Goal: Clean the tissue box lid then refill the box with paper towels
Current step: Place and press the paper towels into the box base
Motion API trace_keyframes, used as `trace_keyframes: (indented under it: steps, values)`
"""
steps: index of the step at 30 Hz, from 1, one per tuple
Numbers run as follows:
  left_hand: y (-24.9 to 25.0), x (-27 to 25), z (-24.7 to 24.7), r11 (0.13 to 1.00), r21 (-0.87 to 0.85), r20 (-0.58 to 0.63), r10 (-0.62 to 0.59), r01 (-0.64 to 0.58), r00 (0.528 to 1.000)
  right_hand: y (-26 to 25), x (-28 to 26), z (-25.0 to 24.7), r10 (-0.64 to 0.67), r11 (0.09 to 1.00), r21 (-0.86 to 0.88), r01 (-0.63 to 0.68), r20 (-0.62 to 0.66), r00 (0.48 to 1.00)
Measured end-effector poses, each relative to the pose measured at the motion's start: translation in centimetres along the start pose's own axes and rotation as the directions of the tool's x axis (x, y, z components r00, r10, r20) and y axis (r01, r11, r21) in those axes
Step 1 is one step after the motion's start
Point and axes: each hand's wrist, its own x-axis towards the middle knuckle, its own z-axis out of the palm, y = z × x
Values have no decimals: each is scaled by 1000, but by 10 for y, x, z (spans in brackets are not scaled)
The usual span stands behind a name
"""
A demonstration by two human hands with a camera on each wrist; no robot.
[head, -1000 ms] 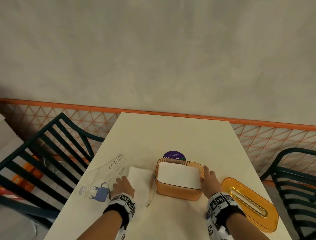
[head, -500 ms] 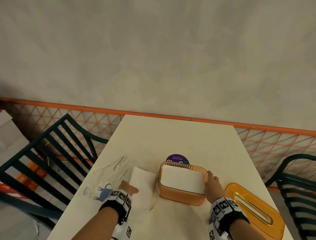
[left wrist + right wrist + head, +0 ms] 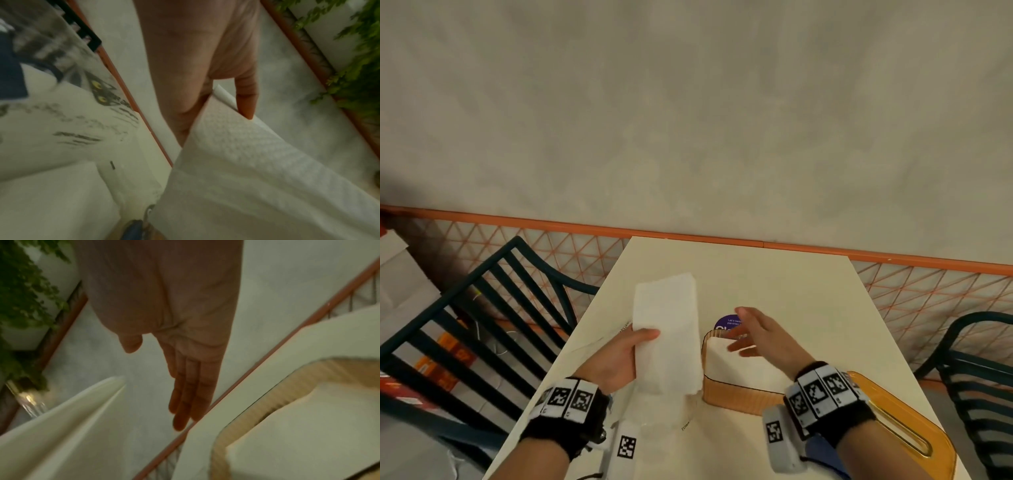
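Observation:
My left hand [image 3: 635, 346] grips a white stack of paper towels [image 3: 667, 334] and holds it upright above the table, just left of the orange tissue box [image 3: 739, 394]. In the left wrist view the thumb and fingers [image 3: 245, 97] pinch the stack's edge [image 3: 246, 162]. White towels [image 3: 743, 370] lie inside the box. My right hand [image 3: 750, 337] hovers over the box with straight fingers, holding nothing; the right wrist view shows it open [image 3: 185, 386] beside the stack [image 3: 61, 434]. The orange lid [image 3: 900, 428] lies flat to the right of the box.
A clear plastic wrapper [image 3: 654, 421] lies on the cream table [image 3: 774, 274] under my left hand. A purple sticker [image 3: 727, 323] sits behind the box. Dark green chairs [image 3: 482, 325] stand on both sides. An orange mesh railing [image 3: 928, 284] runs behind the table.
My left hand has lifted the towel stack off the wrapper and stood it upright. My right hand has left the box's side and risen above it, fingers spread.

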Motion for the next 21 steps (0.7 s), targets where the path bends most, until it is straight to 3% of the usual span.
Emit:
trace_keyframes:
  steps: [4, 8, 13, 16, 18, 21]
  values:
    - [-6, 3, 29, 999, 45, 100, -1, -4, 995, -21, 0, 19, 34, 953, 298, -62, 101, 994]
    - [-10, 7, 39, 998, 52, 157, 22, -31, 987, -27, 1, 11, -5, 930, 366, -15, 54, 999]
    - [-26, 13, 39, 997, 73, 71, -5, 0, 997, -29, -4, -1, -42, 930, 365, 29, 27, 999]
    - [-43, 16, 40, 990, -105, -53, -97, 91, 994, -31, -5, -5, -53, 882, 467, 69, -48, 997]
    - [-53, 18, 43, 939, -290, -5, -196, 186, 981, -31, -5, -4, -44, 834, 546, 76, -71, 997]
    - [-53, 23, 54, 897, -402, 58, -177, 185, 983, -24, -8, -3, -70, 797, 598, 86, -50, 996]
